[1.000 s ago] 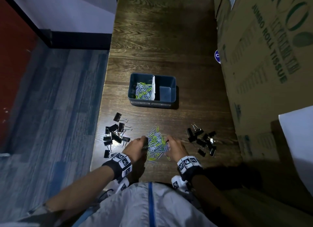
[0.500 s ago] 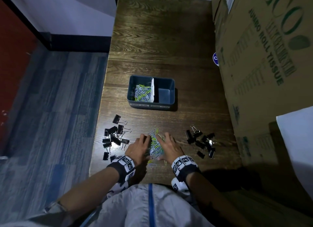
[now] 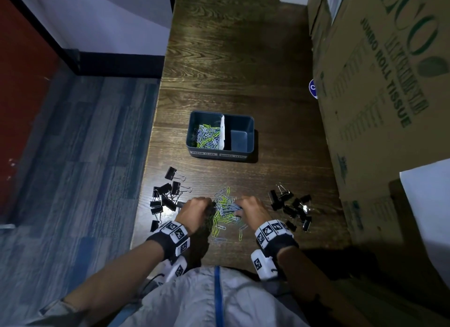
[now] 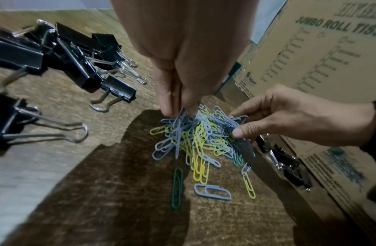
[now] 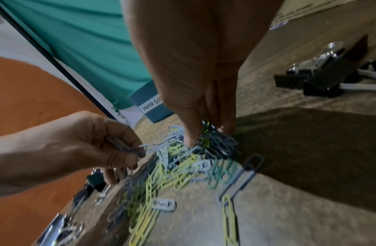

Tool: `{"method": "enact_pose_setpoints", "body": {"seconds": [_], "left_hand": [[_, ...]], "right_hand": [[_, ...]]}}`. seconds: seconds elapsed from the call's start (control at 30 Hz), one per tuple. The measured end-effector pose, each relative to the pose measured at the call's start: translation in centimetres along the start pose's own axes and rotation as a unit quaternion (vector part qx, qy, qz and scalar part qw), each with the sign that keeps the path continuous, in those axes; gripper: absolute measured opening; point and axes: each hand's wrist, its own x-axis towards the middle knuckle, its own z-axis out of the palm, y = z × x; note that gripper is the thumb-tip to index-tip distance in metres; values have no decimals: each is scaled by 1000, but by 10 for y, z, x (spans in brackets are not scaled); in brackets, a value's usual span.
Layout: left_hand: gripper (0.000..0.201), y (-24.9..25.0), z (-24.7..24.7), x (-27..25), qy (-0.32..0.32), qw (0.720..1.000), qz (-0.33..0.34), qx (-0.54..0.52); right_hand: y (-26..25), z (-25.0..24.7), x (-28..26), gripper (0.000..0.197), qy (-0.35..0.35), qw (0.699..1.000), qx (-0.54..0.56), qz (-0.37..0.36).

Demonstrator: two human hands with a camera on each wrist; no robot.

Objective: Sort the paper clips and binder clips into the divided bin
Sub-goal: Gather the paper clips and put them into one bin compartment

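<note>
Paper clips (image 3: 225,208) are being gathered from the loose pile on the wooden table (image 3: 243,58), between two groups of binder clips (image 3: 168,195). A bunch is pinched in the left hand (image 3: 196,211) and another in the right hand (image 3: 252,208), fingers curled round the wire. Tangled strands are best lifted slowly, so that trailing clips are not dragged off the edge. The bunches should be carried to the divided bin (image 3: 220,153) and released over its left compartment, where paper clips already lie.
</note>
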Motion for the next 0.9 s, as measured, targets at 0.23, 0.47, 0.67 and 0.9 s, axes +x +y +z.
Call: {"method": "enact_pose_setpoints", "body": {"seconds": [0.23,0.47,0.67,0.9], "left_hand": [[27,5,-32,8,51,996,55,-54],[9,19,-115,53,175,976,71,-108],[14,17,-155,104,238,961,39,-139],[26,-8,-124,95,243,958,-47,-145]], "right_hand": [[0,-18,-4,28,-8,999,-7,42],[-13,-42,0,20,-28,999,6,38],[-29,-74,6,15,27,997,60,-37],[-74,-140,35,24,163,981,66,-78]]}}
